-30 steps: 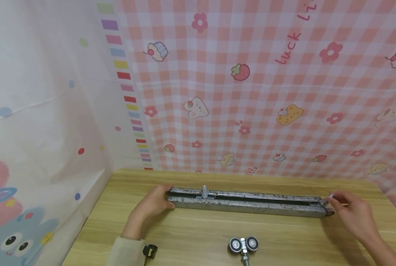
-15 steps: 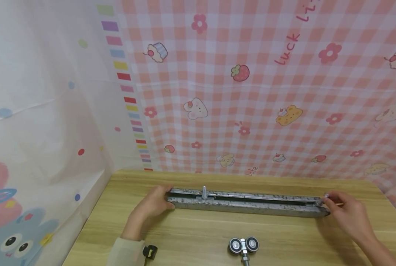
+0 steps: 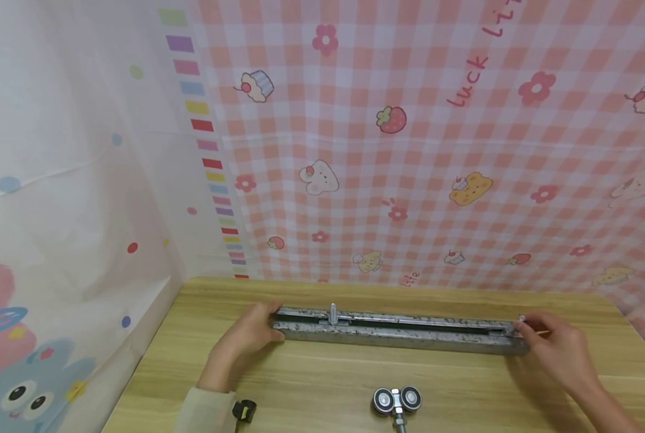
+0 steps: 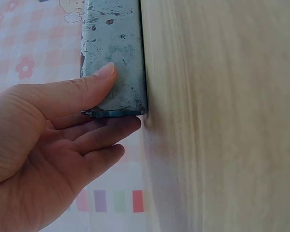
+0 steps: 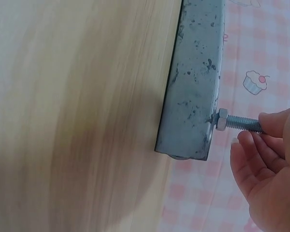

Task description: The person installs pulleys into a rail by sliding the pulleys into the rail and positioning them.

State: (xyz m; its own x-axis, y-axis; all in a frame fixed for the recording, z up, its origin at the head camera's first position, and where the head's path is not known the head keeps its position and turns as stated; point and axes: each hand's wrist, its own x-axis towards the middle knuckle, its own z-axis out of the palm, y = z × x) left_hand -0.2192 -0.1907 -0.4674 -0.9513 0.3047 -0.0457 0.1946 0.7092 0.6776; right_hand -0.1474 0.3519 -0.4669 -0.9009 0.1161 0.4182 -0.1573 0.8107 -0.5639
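Note:
A long grey slotted metal rail [image 3: 398,335], scuffed with dark marks, lies across the table, its slot facing up. My left hand [image 3: 254,328] grips its left end; in the left wrist view the thumb [image 4: 104,75] presses the side face. Near that end a threaded bolt [image 3: 333,313] stands upright out of the slot. My right hand [image 3: 558,346] pinches a second threaded bolt [image 5: 244,123] at the right end, with a hex nut [image 5: 222,120] right at the rail's edge. Its carriage is mostly hidden within the rail. A loose roller [image 3: 397,399] with paired wheels lies in front.
Near the left sleeve [image 3: 206,412] is a small black piece [image 3: 244,410]. The wooden table [image 3: 311,385] meets a pink checked cloth [image 3: 398,150] at the back and a white printed cloth [image 3: 84,180] at the left.
My right hand has moved left with the bolt, and the roller carriage has slid from protruding at the rail's right end to inside it. My left hand and the loose roller have stayed put.

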